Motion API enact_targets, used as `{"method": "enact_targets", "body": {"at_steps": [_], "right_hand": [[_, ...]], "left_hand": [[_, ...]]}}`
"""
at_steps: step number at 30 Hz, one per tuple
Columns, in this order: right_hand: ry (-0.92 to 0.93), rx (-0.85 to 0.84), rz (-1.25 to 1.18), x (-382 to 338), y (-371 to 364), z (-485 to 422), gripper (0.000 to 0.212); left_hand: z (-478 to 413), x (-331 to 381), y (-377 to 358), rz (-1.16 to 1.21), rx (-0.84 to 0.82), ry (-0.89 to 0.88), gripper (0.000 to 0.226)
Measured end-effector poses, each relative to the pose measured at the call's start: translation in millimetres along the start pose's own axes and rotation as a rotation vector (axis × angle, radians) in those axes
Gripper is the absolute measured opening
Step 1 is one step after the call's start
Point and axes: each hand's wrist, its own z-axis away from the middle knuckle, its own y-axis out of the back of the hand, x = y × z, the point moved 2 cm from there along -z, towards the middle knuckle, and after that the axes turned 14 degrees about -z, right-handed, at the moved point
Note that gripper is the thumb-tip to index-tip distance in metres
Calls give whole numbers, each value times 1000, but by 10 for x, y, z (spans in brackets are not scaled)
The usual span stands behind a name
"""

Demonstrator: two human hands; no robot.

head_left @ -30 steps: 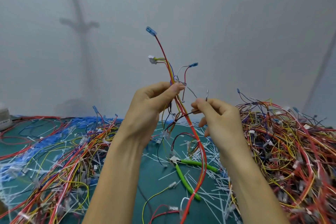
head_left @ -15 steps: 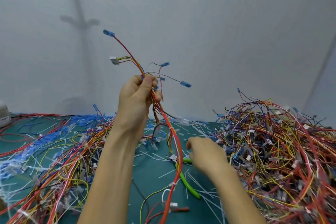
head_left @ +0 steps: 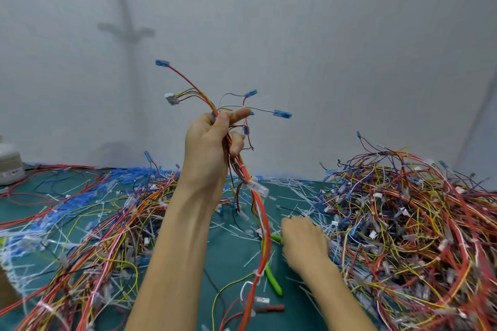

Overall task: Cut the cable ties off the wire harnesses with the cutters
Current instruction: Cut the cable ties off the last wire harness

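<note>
Red, orange and yellow wires of one wire harness were clamped in the curled fingers of the left hand, held up above the green worktop with the tail hanging down to it. The right hand lay low over one green handle of the cutters, its fingers hidden, so a grip could not be told. Tangled harness piles lay on either side, with cut cable ties strewn between.
</note>
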Motion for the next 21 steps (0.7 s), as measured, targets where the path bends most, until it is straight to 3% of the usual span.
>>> {"method": "enact_targets", "body": {"at_steps": [3,9,12,17,21], "right_hand": [[10,111,-198,-1,53,-46,27],[120,618,-637,-3,493,-11,6],[85,830,-761,76,717,54,14],[63,969,-1008,142,981,161,11],[52,878,-1313,115,1080,171,26]], "left_hand": [[12,7,-11,-86,-1,-39,19],[40,15,-37,-182,18,-86,21],[56,15,-40,-267,9,-120,15],[68,-19,-73,-297,3,-90,11],[80,-38,-84,-292,-18,-63,15]]}}
